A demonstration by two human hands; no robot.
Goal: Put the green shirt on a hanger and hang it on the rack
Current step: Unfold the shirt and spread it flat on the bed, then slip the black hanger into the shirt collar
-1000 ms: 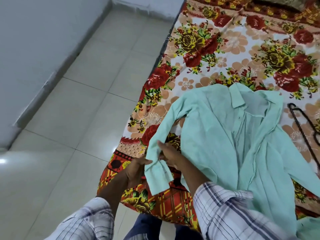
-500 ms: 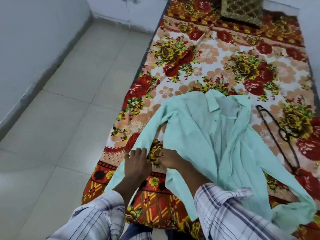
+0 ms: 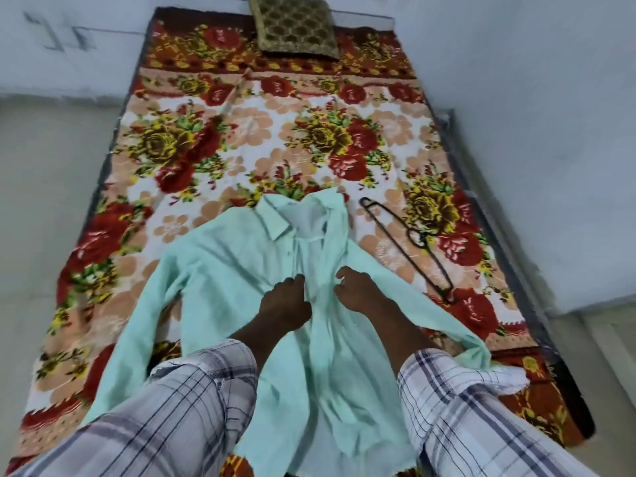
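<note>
Spreading step: left hand [image 3: 284, 302], right hand [image 3: 358, 292] seemingly pinching green shirt [image 3: 237, 256] front; hanger [image 3: 409, 249] beyond right hand, fetch next.

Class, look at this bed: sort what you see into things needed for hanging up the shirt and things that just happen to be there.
Needed for the job:
- green shirt, spread open on the bed
- black hanger, lying to the right of the shirt
- left hand and right hand, both on the shirt front

Just lying about:
- floral blanket
- patterned cushion at the far end
</note>
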